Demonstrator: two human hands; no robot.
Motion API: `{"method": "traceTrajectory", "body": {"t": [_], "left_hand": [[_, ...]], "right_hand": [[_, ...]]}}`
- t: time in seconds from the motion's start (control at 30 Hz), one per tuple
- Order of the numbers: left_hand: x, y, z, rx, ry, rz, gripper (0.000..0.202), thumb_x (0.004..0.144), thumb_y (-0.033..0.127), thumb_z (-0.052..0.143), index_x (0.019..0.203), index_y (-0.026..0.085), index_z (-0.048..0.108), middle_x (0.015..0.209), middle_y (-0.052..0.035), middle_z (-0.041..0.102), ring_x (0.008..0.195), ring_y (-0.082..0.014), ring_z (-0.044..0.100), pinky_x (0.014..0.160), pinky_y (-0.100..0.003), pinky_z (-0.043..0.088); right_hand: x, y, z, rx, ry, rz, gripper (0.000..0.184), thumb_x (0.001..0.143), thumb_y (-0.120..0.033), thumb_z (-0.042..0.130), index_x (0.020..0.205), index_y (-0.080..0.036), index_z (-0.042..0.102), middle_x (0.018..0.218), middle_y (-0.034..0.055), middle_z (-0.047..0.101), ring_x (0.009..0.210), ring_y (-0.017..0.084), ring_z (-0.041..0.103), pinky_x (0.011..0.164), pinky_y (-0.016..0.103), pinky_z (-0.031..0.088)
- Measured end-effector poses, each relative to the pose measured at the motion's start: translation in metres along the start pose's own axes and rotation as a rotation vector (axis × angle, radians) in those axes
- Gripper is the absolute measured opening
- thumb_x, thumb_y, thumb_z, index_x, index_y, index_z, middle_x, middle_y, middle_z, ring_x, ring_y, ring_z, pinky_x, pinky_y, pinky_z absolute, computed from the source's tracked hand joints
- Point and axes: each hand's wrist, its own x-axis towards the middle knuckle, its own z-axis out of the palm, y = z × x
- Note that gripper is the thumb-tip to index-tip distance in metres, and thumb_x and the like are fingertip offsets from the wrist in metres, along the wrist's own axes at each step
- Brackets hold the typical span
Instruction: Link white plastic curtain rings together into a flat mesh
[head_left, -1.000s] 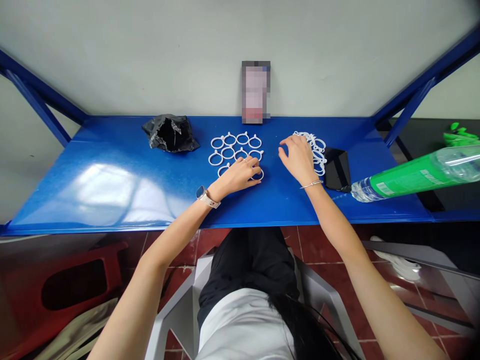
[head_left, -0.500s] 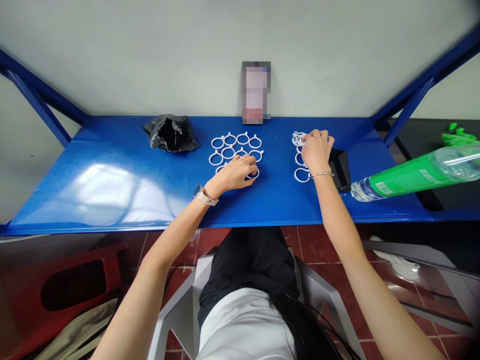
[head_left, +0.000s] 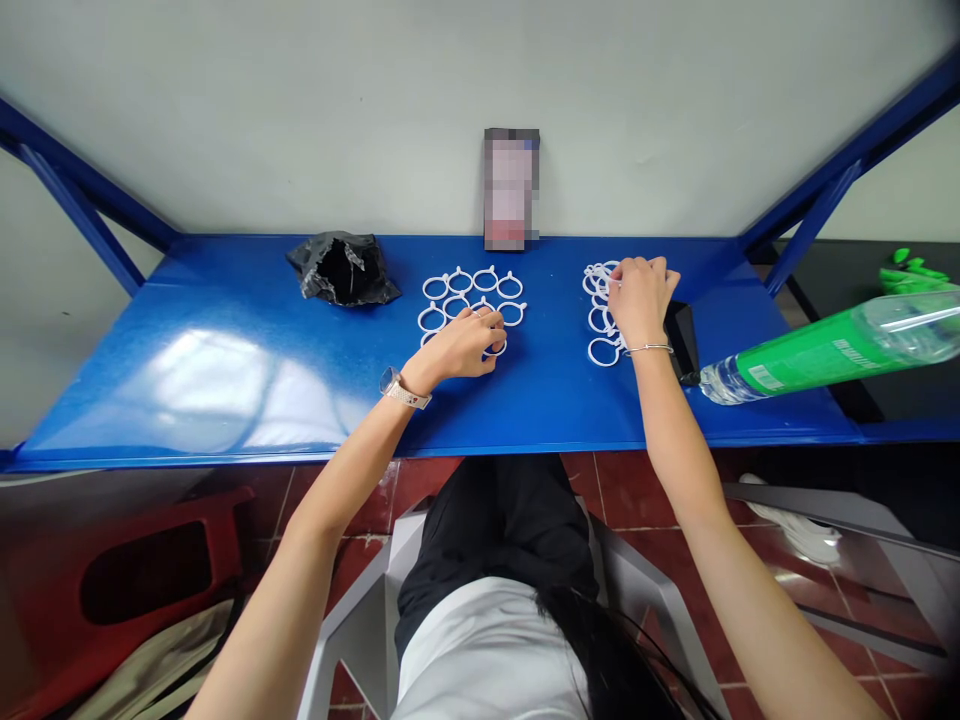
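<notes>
White curtain rings [head_left: 511, 315] with small eyelets lie in rows on the blue table [head_left: 352, 385]. Over the front row of them is my left hand [head_left: 465, 345], its fingers curled and closed on one ring at the right end. That hand hides parts of the rings under it. To the right, more curtain rings [head_left: 602, 352] lie in an overlapping pile and a short column. My right hand [head_left: 643, 300] is at the far end of this pile, thumb and fingers pinched on a ring there; the fingertips partly hide it.
An open black plastic bag [head_left: 345, 270] lies at the back left. A phone [head_left: 511, 190] leans against the wall. Right of my right hand are a dark object [head_left: 681, 343] and a green-labelled bottle [head_left: 832, 350]. Blue frame bars [head_left: 814, 230] slope up at both ends.
My left hand has slid slightly left, and the ring at its fingers has shifted left with it. My right hand has moved a little right, and the rings by its fingertips are more spread.
</notes>
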Motion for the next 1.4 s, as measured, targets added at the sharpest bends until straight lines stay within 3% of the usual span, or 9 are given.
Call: {"method": "traceTrajectory", "body": {"t": [0.1,0.2,0.33,0.43,0.6,0.8,1.03,1.2,1.4], "left_hand": [[0.0,0.002,-0.002,0.004,0.029,-0.008,0.009,0.087,0.024,0.062,0.089,0.017,0.067,0.112,-0.0126,0.065,0.104,-0.0286,0.06,0.085,-0.039,0.046],[0.001,0.006,-0.004,-0.01,0.113,-0.046,0.019,0.093,0.029,0.059,0.105,0.015,0.065,0.118,-0.014,0.065,0.108,-0.029,0.061,0.087,-0.039,0.048],[0.003,0.009,-0.005,-0.091,0.28,-0.08,0.034,0.095,0.032,0.061,0.125,0.017,0.057,0.129,-0.0158,0.061,0.117,-0.0298,0.06,0.096,-0.042,0.049],[0.004,0.009,-0.004,-0.142,0.353,-0.089,0.035,0.094,0.031,0.064,0.126,0.018,0.057,0.131,-0.0162,0.06,0.119,-0.0292,0.061,0.098,-0.042,0.051],[0.005,0.009,-0.005,-0.155,0.407,-0.103,0.025,0.097,0.039,0.06,0.113,0.019,0.061,0.128,-0.0146,0.061,0.117,-0.0269,0.062,0.098,-0.041,0.053],[0.004,0.011,-0.005,-0.206,0.435,-0.155,0.03,0.097,0.037,0.06,0.121,0.02,0.056,0.124,-0.0126,0.065,0.117,-0.026,0.063,0.1,-0.041,0.053],[0.001,0.008,-0.004,-0.228,0.505,-0.136,0.051,0.095,0.031,0.062,0.141,0.02,0.042,0.138,-0.0159,0.059,0.127,-0.0274,0.059,0.103,-0.042,0.052],[0.002,0.01,-0.008,-0.181,0.46,-0.152,0.048,0.095,0.027,0.062,0.139,0.022,0.047,0.136,-0.0132,0.061,0.128,-0.0286,0.057,0.108,-0.046,0.049],[0.002,0.005,-0.003,-0.141,0.524,-0.073,0.043,0.095,0.027,0.061,0.137,0.021,0.052,0.135,-0.0131,0.062,0.127,-0.0288,0.057,0.112,-0.05,0.045]], "right_hand": [[0.001,-0.01,-0.006,0.146,0.033,-0.014,0.033,0.102,-0.038,0.04,0.096,-0.018,0.065,0.106,0.0177,0.069,0.113,0.036,0.056,0.097,0.058,0.044],[-0.001,-0.027,-0.01,0.484,-0.015,-0.066,0.027,0.097,-0.045,0.052,0.092,-0.022,0.064,0.101,0.0109,0.072,0.105,0.028,0.063,0.098,0.049,0.05],[-0.015,-0.057,-0.014,1.029,-0.332,-0.094,0.032,0.081,-0.054,0.072,0.086,-0.023,0.061,0.095,0.0047,0.073,0.096,0.023,0.07,0.094,0.041,0.056],[-0.027,-0.074,-0.017,1.25,-0.587,-0.089,0.04,0.073,-0.058,0.078,0.085,-0.024,0.061,0.098,0.004,0.074,0.101,0.024,0.071,0.099,0.042,0.056],[-0.036,-0.083,-0.015,1.344,-0.706,-0.14,0.042,0.071,-0.057,0.081,0.083,-0.022,0.062,0.099,0.0036,0.073,0.108,0.023,0.07,0.102,0.039,0.055],[-0.036,-0.081,-0.012,1.291,-0.649,-0.175,0.044,0.073,-0.06,0.078,0.087,-0.023,0.059,0.099,0.0034,0.072,0.101,0.022,0.071,0.101,0.04,0.055],[-0.036,-0.08,-0.011,1.142,-0.369,-0.202,0.047,0.08,-0.061,0.072,0.11,-0.028,0.057,0.104,0.0036,0.069,0.099,0.02,0.068,0.095,0.035,0.058],[-0.037,-0.081,-0.014,1.105,-0.237,-0.282,0.034,0.086,-0.053,0.069,0.106,-0.026,0.064,0.107,0.0044,0.07,0.098,0.021,0.068,0.098,0.038,0.057],[-0.037,-0.082,-0.011,1.063,-0.168,-0.308,0.035,0.088,-0.056,0.067,0.103,-0.024,0.069,0.106,0.0052,0.073,0.096,0.023,0.07,0.096,0.041,0.058]]}}
